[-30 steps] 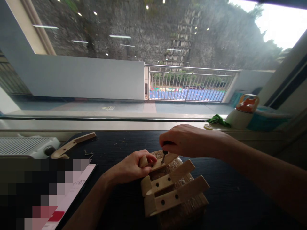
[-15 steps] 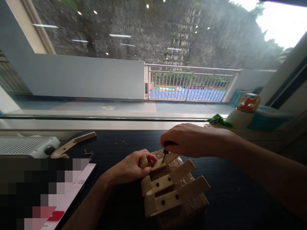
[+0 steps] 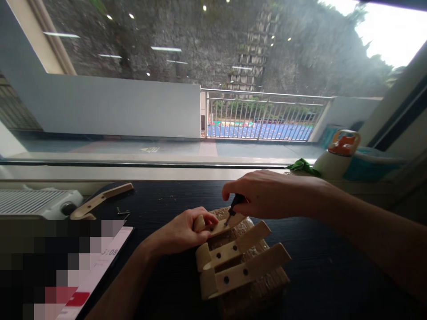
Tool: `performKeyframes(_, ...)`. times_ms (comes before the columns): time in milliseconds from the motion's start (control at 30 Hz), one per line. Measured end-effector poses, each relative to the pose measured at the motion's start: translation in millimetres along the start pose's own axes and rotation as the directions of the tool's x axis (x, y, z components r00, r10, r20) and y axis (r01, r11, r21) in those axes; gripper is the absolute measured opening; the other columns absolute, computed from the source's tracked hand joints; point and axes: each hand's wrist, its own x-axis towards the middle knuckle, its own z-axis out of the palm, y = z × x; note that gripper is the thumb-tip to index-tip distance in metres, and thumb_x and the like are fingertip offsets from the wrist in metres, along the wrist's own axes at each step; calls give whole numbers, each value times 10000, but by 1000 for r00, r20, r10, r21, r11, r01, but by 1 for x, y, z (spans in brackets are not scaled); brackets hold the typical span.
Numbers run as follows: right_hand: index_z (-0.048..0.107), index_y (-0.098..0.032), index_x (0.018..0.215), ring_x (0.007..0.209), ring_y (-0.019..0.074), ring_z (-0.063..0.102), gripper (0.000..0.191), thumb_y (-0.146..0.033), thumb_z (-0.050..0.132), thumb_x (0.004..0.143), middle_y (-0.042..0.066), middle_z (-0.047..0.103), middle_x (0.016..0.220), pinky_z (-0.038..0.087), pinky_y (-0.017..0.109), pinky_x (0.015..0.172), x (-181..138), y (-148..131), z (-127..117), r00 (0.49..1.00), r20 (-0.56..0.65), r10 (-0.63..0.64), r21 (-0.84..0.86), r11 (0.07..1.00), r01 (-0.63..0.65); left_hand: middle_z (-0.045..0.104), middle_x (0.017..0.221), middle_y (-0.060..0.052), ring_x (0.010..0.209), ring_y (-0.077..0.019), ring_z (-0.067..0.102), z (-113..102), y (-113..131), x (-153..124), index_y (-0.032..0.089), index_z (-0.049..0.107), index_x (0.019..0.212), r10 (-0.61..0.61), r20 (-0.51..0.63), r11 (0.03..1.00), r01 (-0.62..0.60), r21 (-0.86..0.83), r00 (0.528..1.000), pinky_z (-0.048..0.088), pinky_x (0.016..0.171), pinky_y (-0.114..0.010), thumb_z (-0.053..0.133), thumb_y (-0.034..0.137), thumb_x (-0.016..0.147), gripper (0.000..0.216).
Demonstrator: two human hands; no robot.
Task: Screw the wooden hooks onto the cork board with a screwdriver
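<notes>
My right hand [image 3: 258, 194] is closed around the dark handle of a screwdriver [image 3: 234, 205]. Its metal tip rests on a wooden hook [image 3: 218, 227], the far one of three on a block. My left hand [image 3: 191, 229] grips that hook at its curved end. Two more wooden hooks, the middle one [image 3: 235, 246] and the near one [image 3: 245, 270], lie side by side toward me, each with two dark holes. Beneath them is a rough brown block [image 3: 267, 282], which looks wrapped in clear film.
Another wooden hook [image 3: 100, 200] lies at the left on the dark table [image 3: 167, 195], near small bent metal pieces [image 3: 123, 212]. A white slatted device [image 3: 36, 202] and a tablet-like screen [image 3: 110, 253] are also left. A white bottle [image 3: 336, 158] and green cloth [image 3: 303, 166] stand near the window.
The screwdriver handle has tilted a little to the right, and my right hand's fingers have shifted on it. My left hand has stayed on the hook.
</notes>
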Motion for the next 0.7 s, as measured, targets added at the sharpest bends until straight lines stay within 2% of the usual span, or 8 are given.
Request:
performKeyframes(133, 616, -194, 785, 559, 92, 425, 184, -214, 434, 803, 9, 600, 699, 251, 240, 500, 1, 3, 4, 999, 27, -40, 19, 999, 40, 591, 925, -12, 826, -173, 560, 0, -2, 0, 193, 637, 976, 5, -3, 1000, -5, -8, 1000, 443, 766, -263, 547, 209, 738, 255)
performKeyframes(267, 606, -183, 762, 540, 89, 394, 201, -234, 419, 819, 5, 575, 663, 238, 241, 492, 4, 6, 11, 998, -21, -52, 24, 998, 53, 593, 922, -10, 819, -174, 564, 0, -3, 0, 192, 634, 981, 4, -2, 1000, -4, -4, 1000, 451, 759, -262, 545, 222, 735, 264)
performKeyframes(367, 610, -175, 748, 507, 88, 362, 213, -253, 425, 819, 3, 551, 614, 224, 248, 483, 6, 3, 13, 999, -32, -13, 15, 1000, 14, 593, 922, -12, 820, -174, 564, 0, -2, 1, 187, 637, 975, -2, 5, 1000, 2, 1, 1000, 456, 766, -262, 542, 232, 731, 266)
performKeyframes(467, 624, -184, 784, 506, 95, 366, 218, -258, 423, 822, 7, 555, 609, 222, 252, 488, 6, -1, 12, 999, -43, 12, -10, 1000, -13, 596, 926, -14, 824, -174, 564, 0, -1, 1, 185, 640, 970, -6, 4, 1000, 6, 10, 1000, 457, 775, -266, 539, 238, 729, 266)
performKeyframes(633, 599, -206, 1004, 537, 104, 427, 273, -306, 508, 768, 16, 598, 691, 248, 240, 499, 3, -1, 7, 998, -60, -4, -4, 1000, 3, 597, 928, -9, 819, -169, 562, 0, -1, 0, 194, 639, 975, 11, 0, 1000, -11, 19, 1000, 448, 767, -260, 538, 227, 733, 265)
performKeyframes(700, 607, -213, 972, 536, 98, 423, 243, -276, 501, 763, 11, 597, 697, 254, 237, 503, 2, -1, 5, 999, -43, -9, 6, 1000, 9, 596, 924, -7, 817, -167, 562, 0, -2, 0, 196, 638, 979, 8, -2, 1000, -8, 22, 1000, 446, 765, -258, 539, 226, 733, 267)
